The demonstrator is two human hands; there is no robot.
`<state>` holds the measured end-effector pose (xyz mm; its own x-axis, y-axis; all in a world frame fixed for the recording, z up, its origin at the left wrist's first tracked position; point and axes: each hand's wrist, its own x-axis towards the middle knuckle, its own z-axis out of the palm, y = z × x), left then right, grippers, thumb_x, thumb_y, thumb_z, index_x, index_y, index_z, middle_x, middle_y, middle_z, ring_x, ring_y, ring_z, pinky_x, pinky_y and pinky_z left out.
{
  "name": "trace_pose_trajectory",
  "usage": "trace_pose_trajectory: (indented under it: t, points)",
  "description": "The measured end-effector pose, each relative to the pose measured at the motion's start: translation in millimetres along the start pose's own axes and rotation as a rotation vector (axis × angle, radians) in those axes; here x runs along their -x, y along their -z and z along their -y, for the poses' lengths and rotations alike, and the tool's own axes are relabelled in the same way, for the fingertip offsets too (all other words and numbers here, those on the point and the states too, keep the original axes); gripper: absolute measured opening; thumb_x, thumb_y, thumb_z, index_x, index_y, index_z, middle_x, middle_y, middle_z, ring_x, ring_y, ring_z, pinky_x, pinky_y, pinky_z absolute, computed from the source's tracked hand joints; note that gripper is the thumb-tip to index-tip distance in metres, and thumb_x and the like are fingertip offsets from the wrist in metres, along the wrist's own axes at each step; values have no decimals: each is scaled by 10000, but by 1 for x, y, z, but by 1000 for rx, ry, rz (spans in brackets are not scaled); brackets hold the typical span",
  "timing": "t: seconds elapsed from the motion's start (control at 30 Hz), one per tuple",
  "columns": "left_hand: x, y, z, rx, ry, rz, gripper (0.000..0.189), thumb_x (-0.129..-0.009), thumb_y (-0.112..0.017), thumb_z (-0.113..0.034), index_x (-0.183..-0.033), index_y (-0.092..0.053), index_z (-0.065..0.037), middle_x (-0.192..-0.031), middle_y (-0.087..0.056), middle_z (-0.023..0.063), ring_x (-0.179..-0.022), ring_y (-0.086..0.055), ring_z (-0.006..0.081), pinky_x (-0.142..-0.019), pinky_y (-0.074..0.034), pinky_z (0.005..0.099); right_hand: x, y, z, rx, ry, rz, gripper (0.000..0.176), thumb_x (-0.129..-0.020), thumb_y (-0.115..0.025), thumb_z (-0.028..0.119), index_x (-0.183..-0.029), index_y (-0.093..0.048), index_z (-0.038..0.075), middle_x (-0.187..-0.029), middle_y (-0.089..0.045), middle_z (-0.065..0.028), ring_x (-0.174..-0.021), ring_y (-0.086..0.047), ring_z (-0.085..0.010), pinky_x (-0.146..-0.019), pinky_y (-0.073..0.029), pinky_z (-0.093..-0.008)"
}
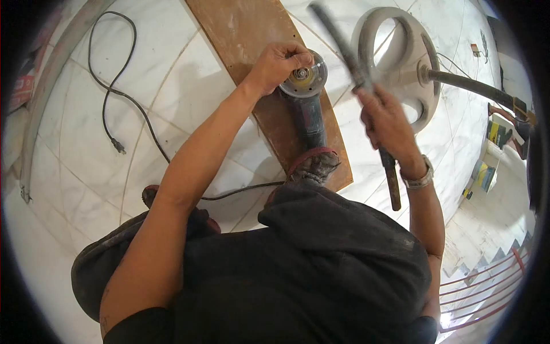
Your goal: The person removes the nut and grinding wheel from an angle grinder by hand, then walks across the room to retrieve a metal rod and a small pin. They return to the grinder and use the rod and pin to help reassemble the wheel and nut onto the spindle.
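You have a grinder (311, 117) lying on a brown board (243, 28), near the top middle of the frame. Its round disc (318, 71) faces up at you. Your left hand (274, 69) is over that disc, with the thumb and fingers drawn in close by the small nut (302, 73) in its middle. I can't tell if they are pinching the nut or just touching near it.

Your right hand (387, 117), right of the middle, is wrapped around a long dark bar (342, 49). The hand and bar are blurry, so I can't tell just what kind of bar it is. It sticks up past your fingers toward the top of the frame, and it is apart from the grinder.

Your foot (315, 166) is at the back end of the grinder, low on the board. It looks like it helps keep things from sliding. The cord (154, 129) runs off to the left, and its plug (118, 146) lies loose on the white floor (74, 172). That seems good and safe for fingers so near the disc.

My guess is that you are at the step of working on the nut and disc. The next move seems to need a still grinder, a firm foot, and careful turning by your left fingers. Keep the bar away from the disc, so it doesn't knock it.
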<state>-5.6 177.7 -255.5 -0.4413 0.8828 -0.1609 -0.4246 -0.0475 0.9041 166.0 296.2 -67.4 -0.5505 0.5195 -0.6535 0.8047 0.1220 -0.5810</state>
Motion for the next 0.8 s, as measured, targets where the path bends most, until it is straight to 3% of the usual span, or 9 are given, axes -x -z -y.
trace_pose_trajectory:
  t: [0.07, 0.13, 0.17, 0.23, 0.33, 0.47, 0.53, 0.57, 0.8]
  points:
    - [-4, 2, 7, 64, -31, 23, 146, -951, -665, -178, -883, -694, -52, -856, -664, -5, -797, -576, 75, -752, -475, 245, 2, 10, 5, -158, 141, -105, 327, -1012, -530, 366, -966, -552, 43, -579, -461, 15, -404, -427, -66, -347, -355, -236]
    - [-3, 3, 6, 11, -41, 36, 141, -953, -664, -177, -892, -692, -53, -861, -662, -6, -804, -574, 74, -756, -475, 245, 1, 2, 7, -227, 126, -198, 323, -1014, -521, 354, -941, -551, 41, -575, -459, 7, -399, -432, -80, -351, -364, -248]
    - [-5, 4, 4, -17, -51, 42, 139, -954, -663, -176, -896, -691, -53, -863, -660, -7, -807, -574, 74, -758, -475, 245, -8, -2, -18, 17, 262, -92, 327, -1011, -523, 354, -924, -545, 40, -575, -460, 6, -400, -437, -85, -353, -368, -253]
    - [0, -1, -6, 48, 29, 11, 127, -956, -657, -163, -895, -688, -56, -860, -656, -8, -811, -572, 73, -760, -474, 244, -4, -7, -11, 126, 36, 157, 330, -1008, -524, 354, -949, -558, 30, -578, -466, 3, -406, -453, -99, -362, -382, -264]
    - [-3, 3, 3, 39, 11, 4, 119, -949, -664, -155, -889, -693, -57, -851, -657, -7, -802, -572, 72, -761, -475, 246, 1, -2, -1, 73, 0, 21, 336, -1010, -526, 362, -964, -567, 32, -580, -470, 8, -407, -449, -88, -359, -374, -256]
    - [-3, 2, 3, 71, 15, 15, 117, -938, -676, -154, -882, -698, -54, -840, -660, -4, -791, -573, 74, -763, -476, 254, -1, 9, 7, -207, 149, -195, 322, -1013, -532, 355, -1023, -561, 35, -579, -463, 16, -404, -440, -72, -354, -378, -243]
    - [-1, -2, -6, 57, 23, -4, 118, -935, -679, -156, -887, -698, -49, -840, -658, -6, -789, -570, 76, -764, -476, 262, -5, -5, -4, 196, 282, -103, 331, -1012, -527, 358, -995, -562, 30, -590, -473, 4, -412, -451, -82, -357, -388, -258]
    - [0, -3, -9, 52, 30, -15, 119, -933, -681, -157, -890, -698, -47, -839, -658, -7, -788, -569, 77, -764, -476, 266, -4, -1, -3, 167, 7, 162, 350, -1009, -527, 372, -977, -557, 25, -599, -479, -3, -430, -466, -89, -360, -395, -269]
    - [-6, 11, 0, -33, -56, 132, 157, -952, -661, -199, -899, -695, -55, -883, -643, -20, -854, -564, 85, -797, -461, 263, -3, 10, 3, -84, 89, -45, 345, -1017, -523, 381, -955, -538, 42, -581, -469, 26, -414, -451, -53, -347, -372, -229]
